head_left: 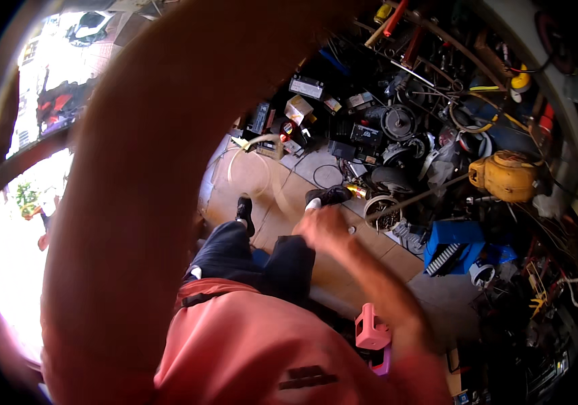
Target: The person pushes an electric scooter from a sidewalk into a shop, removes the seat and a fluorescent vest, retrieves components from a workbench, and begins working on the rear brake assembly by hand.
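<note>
Reaching right hand [326,228] over tiled floor [262,179], its grip blurred, cannot tell, left hand unseen

Bare floor tiles [262,182] beside dense parts clutter [424,135].

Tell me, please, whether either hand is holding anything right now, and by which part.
It cannot be told. The right hand is blurred, its fingers curled near the knee, with nothing clearly in it. The left hand is out of view; only the raised left arm shows.
</note>
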The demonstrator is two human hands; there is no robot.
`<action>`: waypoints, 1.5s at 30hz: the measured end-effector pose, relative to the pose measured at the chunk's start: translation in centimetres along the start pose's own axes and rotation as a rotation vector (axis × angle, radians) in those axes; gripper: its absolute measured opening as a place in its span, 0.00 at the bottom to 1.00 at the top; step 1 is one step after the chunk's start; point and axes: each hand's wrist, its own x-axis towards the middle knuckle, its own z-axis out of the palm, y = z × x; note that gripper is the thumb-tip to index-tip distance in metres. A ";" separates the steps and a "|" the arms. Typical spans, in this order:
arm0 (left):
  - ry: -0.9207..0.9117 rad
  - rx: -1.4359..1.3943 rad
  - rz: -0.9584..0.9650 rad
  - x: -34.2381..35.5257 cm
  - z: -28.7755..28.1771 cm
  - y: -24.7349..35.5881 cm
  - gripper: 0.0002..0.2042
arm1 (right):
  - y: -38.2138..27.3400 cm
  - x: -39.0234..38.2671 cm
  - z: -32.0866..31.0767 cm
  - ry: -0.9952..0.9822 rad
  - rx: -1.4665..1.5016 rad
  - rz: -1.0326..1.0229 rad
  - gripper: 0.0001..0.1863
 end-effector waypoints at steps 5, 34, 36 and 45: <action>-0.305 -0.169 -0.264 0.5 -1.9 0.2 0.15 | -11.4 -4.3 0.5 0.498 0.304 0.029 0.15; -0.054 0.141 -1.759 -109.8 -80.8 -11.2 0.13 | -53.3 -4.3 -14.4 1.443 -0.176 -0.228 0.09; 0.134 0.041 -1.999 -117.6 -80.7 -8.6 0.15 | -59.3 -1.5 -13.0 1.559 -0.029 -0.570 0.14; 0.635 -0.610 -2.548 -120.3 -69.6 -9.0 0.13 | -53.2 16.0 -0.5 0.502 -0.155 -0.046 0.12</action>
